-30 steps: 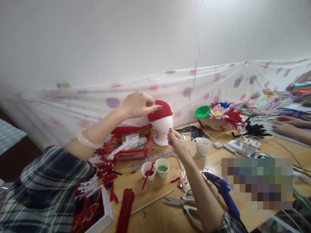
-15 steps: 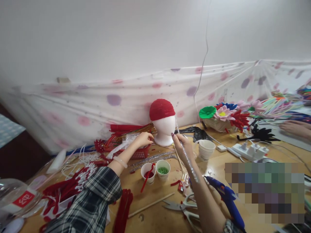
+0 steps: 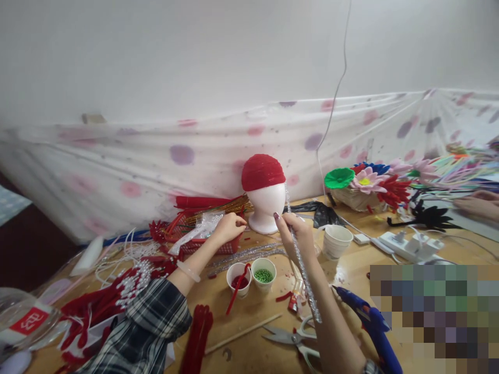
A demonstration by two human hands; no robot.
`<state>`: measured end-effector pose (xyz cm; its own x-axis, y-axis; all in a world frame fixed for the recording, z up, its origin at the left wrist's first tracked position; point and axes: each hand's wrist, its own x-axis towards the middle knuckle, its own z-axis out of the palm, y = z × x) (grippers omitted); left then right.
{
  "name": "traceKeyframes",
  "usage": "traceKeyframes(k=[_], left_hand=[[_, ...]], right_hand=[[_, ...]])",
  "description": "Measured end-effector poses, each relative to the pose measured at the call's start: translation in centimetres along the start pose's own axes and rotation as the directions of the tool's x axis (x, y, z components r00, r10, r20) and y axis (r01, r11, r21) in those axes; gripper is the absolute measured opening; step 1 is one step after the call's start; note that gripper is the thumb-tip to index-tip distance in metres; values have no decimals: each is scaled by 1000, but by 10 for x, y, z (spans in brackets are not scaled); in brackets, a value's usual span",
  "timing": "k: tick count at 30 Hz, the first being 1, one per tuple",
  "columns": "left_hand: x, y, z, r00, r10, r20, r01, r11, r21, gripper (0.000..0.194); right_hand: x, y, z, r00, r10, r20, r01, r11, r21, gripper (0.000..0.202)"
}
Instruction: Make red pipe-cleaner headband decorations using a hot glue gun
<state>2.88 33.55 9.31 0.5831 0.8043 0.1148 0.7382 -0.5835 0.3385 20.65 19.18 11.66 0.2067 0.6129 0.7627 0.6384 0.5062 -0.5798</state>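
Observation:
My right hand (image 3: 298, 236) is closed around a silver tinsel pipe cleaner (image 3: 303, 271). Its lower length hangs along my forearm, and a thin end sticks up above the fingers. My left hand (image 3: 231, 228) has its fingers curled into a pinch over the edge of a red basket (image 3: 228, 245); anything between the fingertips is too small to make out. Between and behind the hands stands a white foam head (image 3: 268, 205) wearing a red wrapped cap (image 3: 263, 173). More silver tinsel pipe cleaners (image 3: 249, 254) lie on the table below my hands.
Paper cups with green beads (image 3: 263, 276) and red beads (image 3: 238, 282) stand in front. Scissors (image 3: 286, 336), a wooden stick (image 3: 244, 333) and a blue glue gun (image 3: 368, 322) lie nearer. At right are a white cup (image 3: 337, 242), a power strip (image 3: 409, 246) and another person's hand (image 3: 477, 203).
The view has shifted slightly. The silver pipe cleaner's lower end now hangs further down along my right forearm. Both hands keep nearly the same place and grip.

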Motion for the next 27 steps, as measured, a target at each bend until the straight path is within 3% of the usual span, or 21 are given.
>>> traceKeyframes(k=[9,21,27], left_hand=[[10,-7,6,993,81,89,-74,994,-83,33],[1,-15,-10,998,64,21,-63,996,-60,32],[7,-5,-20,987,85,137,-80,996,-44,32]], right_hand=[[8,2,0,997,-56,-44,54,997,-58,42],[13,4,-8,997,-72,-38,66,986,-156,41],[14,4,-12,999,-51,-5,49,981,-187,40]])
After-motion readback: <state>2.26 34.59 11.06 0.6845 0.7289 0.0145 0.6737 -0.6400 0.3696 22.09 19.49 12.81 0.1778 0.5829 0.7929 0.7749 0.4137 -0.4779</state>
